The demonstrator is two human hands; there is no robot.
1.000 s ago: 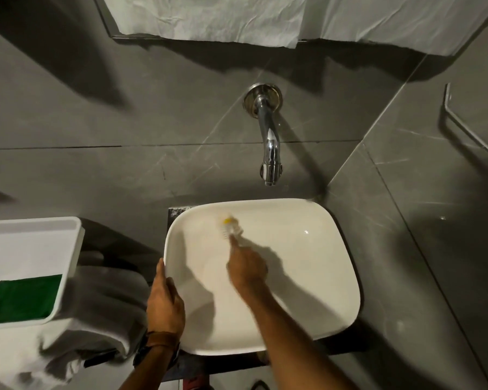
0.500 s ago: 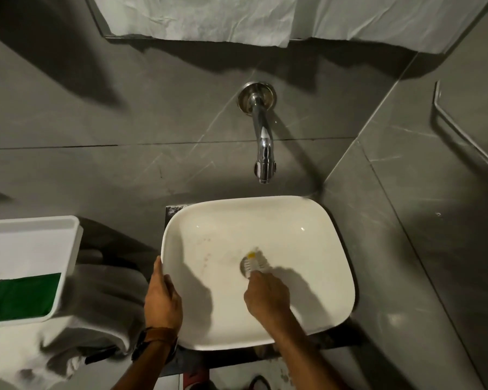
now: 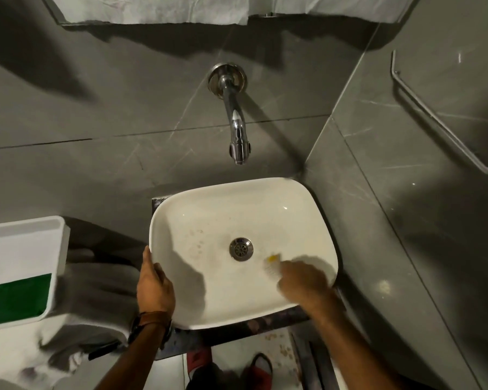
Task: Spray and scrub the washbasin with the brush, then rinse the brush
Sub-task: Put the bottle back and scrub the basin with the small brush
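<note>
Overhead, a chrome tap (image 3: 235, 128) is mounted on the grey tiled wall, its spout hanging above the back of the white washbasin (image 3: 181, 220), well clear of both hands. A metal rail (image 3: 434, 116) is fixed to the right wall. To the left, a white tray (image 3: 20, 243) is set on crumpled white cloth (image 3: 90, 299), and a green pad (image 3: 17, 299) lies in its near end. Inside the basin only the drain (image 3: 241, 249) and the brush (image 3: 272, 264) are seen; faint brownish specks mark the bowl left of the drain. The brush is gripped in the closed right hand (image 3: 303, 282), blurred, with its yellow-tipped head pressed to the bowl just right of the drain. The basin's left rim is clasped by the left hand (image 3: 154, 288), fingers curled over the edge.
</note>
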